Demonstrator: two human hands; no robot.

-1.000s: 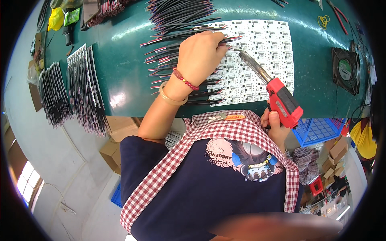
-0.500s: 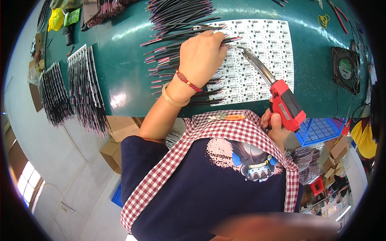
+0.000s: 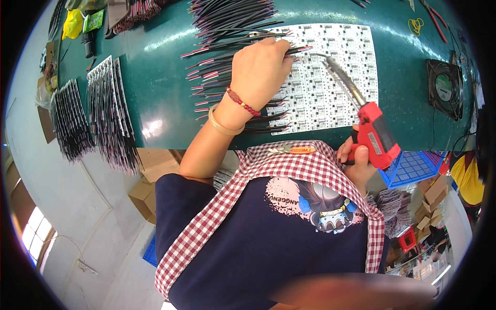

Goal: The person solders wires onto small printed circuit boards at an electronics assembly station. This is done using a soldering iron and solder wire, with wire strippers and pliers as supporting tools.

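Soldering iron [image 3: 371,118], one, in right hand [image 3: 358,171]; circuit-board sheet [image 3: 310,98], one

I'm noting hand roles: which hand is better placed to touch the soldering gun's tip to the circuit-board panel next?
Probably the right hand: it grips the red soldering gun, whose nose reaches over the white circuit-board panel. The left hand is at the black cables on the panel's left.
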